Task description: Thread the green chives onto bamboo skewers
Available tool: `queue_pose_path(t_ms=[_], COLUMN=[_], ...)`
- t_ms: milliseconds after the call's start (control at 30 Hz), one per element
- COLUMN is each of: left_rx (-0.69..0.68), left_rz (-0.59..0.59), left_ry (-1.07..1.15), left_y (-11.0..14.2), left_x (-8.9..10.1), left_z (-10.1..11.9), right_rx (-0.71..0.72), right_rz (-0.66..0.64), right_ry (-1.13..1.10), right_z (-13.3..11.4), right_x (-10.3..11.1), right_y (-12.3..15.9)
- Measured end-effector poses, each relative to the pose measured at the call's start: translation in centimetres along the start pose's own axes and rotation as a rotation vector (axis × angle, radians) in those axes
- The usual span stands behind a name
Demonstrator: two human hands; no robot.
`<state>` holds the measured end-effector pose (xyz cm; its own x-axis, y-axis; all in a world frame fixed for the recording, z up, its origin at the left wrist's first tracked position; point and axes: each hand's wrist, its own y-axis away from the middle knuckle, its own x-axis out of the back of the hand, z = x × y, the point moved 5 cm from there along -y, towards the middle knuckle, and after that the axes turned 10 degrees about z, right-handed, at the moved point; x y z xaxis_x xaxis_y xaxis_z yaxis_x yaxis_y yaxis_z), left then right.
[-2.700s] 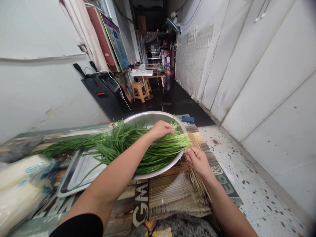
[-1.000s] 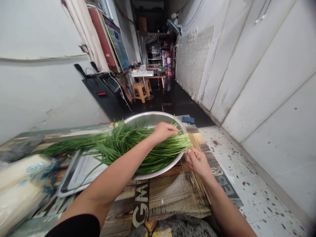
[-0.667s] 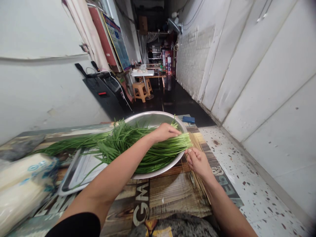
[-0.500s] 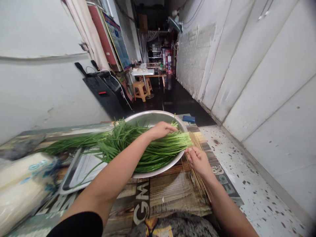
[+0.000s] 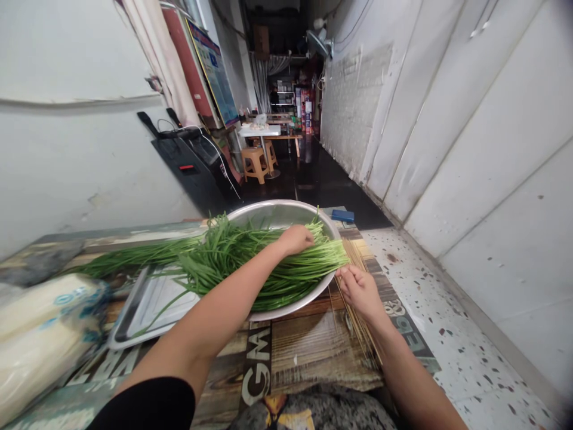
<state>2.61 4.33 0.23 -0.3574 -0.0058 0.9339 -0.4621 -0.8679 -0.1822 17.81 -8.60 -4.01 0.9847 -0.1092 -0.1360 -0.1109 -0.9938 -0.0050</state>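
A wide metal basin holds a heap of long green garlic chives, their pale stem ends pointing right. My left hand reaches over the heap with its fingers curled down onto the stems near the pale ends. At the basin's right rim my right hand is closed in a pinch, right by the stem tips. What lies between those fingertips is hidden. Thin bamboo skewers lie on the table beneath and beside the right hand.
Left of the basin lies a metal tray with chives trailing over it. A plastic bag of pale contents sits at the table's left. A small blue box lies behind the basin. Stools stand farther off.
My left hand has drawn its extended fingers in and curled them down onto the stems, shifting slightly. My right hand stays in place at the rim.
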Motion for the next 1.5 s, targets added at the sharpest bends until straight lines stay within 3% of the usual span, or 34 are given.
queue_pose_path(t_ms=[133,367,567,767,1133,1500], left_rx=[0.04,0.011,0.132,0.112,0.232,0.235], left_rz=[0.138,0.294,0.222,0.112,0.174,0.23], left_ry=[0.18,0.395,0.631,0.654,0.704,0.664], left_y=[0.4,0.9,0.9,1.1,1.2,1.2], left_x=[1.5,3.3,2.5,1.8,1.8,2.2], left_z=[-0.1,2.7,2.4,2.5,1.4,1.6], right_rx=[-0.006,-0.029,-0.01,0.006,-0.006,-0.015], right_rz=[-0.007,-0.005,0.006,0.001,-0.007,-0.017], right_ry=[-0.007,-0.014,0.039,0.029,0.001,0.002], right_z=[-0.1,-0.2,0.0,0.1,0.2,-0.1], right_x=[-0.1,-0.1,0.1,0.1,0.1,-0.1], right_y=[0.1,0.1,0.1,0.0,0.0,0.0])
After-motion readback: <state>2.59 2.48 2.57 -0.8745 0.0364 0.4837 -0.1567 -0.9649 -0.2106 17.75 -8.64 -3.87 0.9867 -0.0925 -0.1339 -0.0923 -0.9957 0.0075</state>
